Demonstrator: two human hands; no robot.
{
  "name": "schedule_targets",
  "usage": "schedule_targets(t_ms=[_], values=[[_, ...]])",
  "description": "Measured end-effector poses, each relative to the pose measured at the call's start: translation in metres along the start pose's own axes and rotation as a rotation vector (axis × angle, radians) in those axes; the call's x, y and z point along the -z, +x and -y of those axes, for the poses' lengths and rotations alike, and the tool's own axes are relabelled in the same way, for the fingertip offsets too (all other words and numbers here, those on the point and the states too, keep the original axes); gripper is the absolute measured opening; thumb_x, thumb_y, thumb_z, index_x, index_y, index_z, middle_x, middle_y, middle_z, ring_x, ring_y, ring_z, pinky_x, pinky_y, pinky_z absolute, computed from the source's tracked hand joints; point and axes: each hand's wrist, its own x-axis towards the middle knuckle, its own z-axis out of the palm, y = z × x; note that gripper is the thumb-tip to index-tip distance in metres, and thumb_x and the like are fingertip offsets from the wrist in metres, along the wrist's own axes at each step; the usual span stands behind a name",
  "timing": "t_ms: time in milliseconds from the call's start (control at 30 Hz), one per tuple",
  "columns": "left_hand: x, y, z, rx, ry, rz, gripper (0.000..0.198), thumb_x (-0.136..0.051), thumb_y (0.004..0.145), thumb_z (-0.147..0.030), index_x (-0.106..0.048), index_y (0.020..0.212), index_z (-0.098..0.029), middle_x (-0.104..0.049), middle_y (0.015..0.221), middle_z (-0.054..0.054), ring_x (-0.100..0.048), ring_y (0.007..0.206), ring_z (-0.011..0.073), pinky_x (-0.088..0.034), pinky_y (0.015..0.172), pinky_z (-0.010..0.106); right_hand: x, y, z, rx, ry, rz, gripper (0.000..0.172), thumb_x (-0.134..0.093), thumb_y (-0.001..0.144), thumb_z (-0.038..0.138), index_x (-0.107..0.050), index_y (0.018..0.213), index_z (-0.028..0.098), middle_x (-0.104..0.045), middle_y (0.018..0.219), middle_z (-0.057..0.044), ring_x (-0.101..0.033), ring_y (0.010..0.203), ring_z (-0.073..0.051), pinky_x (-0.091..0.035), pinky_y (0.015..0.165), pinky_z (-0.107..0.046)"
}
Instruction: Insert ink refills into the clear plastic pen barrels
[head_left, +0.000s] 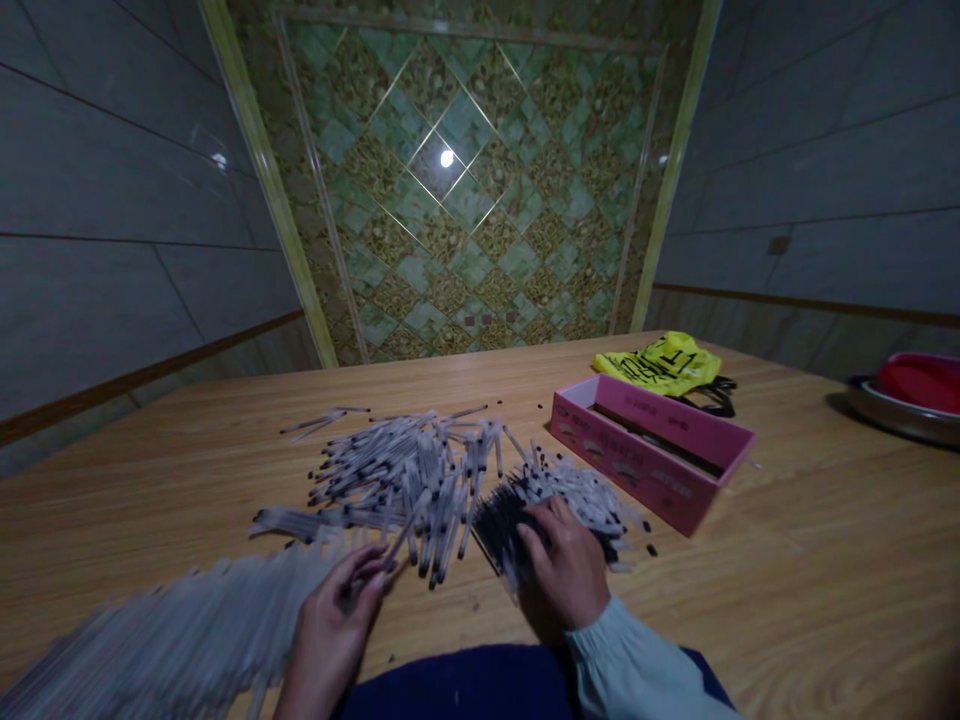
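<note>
A big heap of clear pen barrels with black tips [405, 475] lies across the middle of the wooden table [825, 560]. My left hand [334, 625] is at the near edge of the heap, fingers curled on a pen barrel [397, 545]. My right hand [566, 565] rests palm down on a bundle of thin black refills [499, 525], fingers bent into it. More pale barrels [172, 640] spread blurred at the near left.
An open pink cardboard box [649, 450] stands right of the heap. Behind it lies a yellow bag with black print [660, 362]. A metal basin with a red lid [911, 400] sits at the far right. Tiled walls enclose the table.
</note>
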Motion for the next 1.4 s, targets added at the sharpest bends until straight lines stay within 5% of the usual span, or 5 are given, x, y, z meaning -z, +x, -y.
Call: schedule_targets(t_ms=[233, 600, 833, 1067, 1400], values=[[-0.003, -0.008, -0.014, -0.439, 0.402, 0.165, 0.019, -0.052, 0.081, -0.030, -0.068, 0.089, -0.026, -0.071, 0.089, 0.004, -0.061, 0.087, 0.0224, -0.045, 0.077, 0.037, -0.031, -0.019, 0.021, -0.230, 0.957, 0.361, 0.042, -0.053, 0.077, 0.051, -0.057, 0.092, 0.011, -0.061, 0.066, -0.003, -0.056, 0.048, -0.011, -0.043, 0.046, -0.023], [-0.016, -0.020, -0.027, -0.823, 0.610, 0.191, 0.030, -0.050, 0.080, -0.013, -0.059, 0.106, -0.024, -0.066, 0.095, 0.005, -0.055, 0.090, 0.0210, -0.037, 0.085, 0.040, -0.053, -0.033, 0.030, -0.651, 1.237, 0.622, 0.055, -0.067, 0.053, 0.062, -0.050, 0.068, 0.012, -0.058, 0.048, 0.000, -0.046, 0.030, -0.006, -0.034, 0.029, -0.015], [-0.015, -0.023, -0.032, -0.882, 0.583, 0.261, 0.033, -0.047, 0.077, -0.007, -0.059, 0.103, -0.023, -0.061, 0.088, 0.007, -0.053, 0.084, 0.0205, -0.039, 0.076, 0.036, -0.045, -0.029, 0.019, -0.818, 1.314, 1.202, 0.047, -0.035, 0.088, 0.043, -0.056, 0.063, 0.010, -0.042, 0.035, 0.004, -0.022, 0.022, -0.003, -0.018, 0.022, -0.013], [-0.011, -0.026, -0.041, -0.865, 0.575, 0.247, 0.023, -0.049, 0.079, -0.013, -0.060, 0.095, -0.025, -0.060, 0.080, 0.003, -0.051, 0.078, 0.0182, -0.035, 0.071, 0.033, -0.042, -0.024, 0.014, -0.844, 1.511, 1.574, 0.058, -0.007, 0.091, 0.048, -0.043, 0.057, 0.018, -0.036, 0.035, 0.004, -0.013, 0.024, -0.005, -0.018, 0.024, -0.013], [-0.016, -0.031, -0.039, -0.843, 0.606, 0.232, 0.016, -0.045, 0.078, -0.011, -0.054, 0.071, -0.022, -0.056, 0.062, 0.000, -0.048, 0.061, 0.0171, -0.028, 0.058, 0.032, -0.032, -0.032, 0.022, -0.598, 1.292, 1.124, 0.040, -0.065, 0.064, 0.052, -0.054, 0.060, 0.014, -0.033, 0.034, 0.009, -0.016, 0.026, -0.003, -0.011, 0.027, -0.017]])
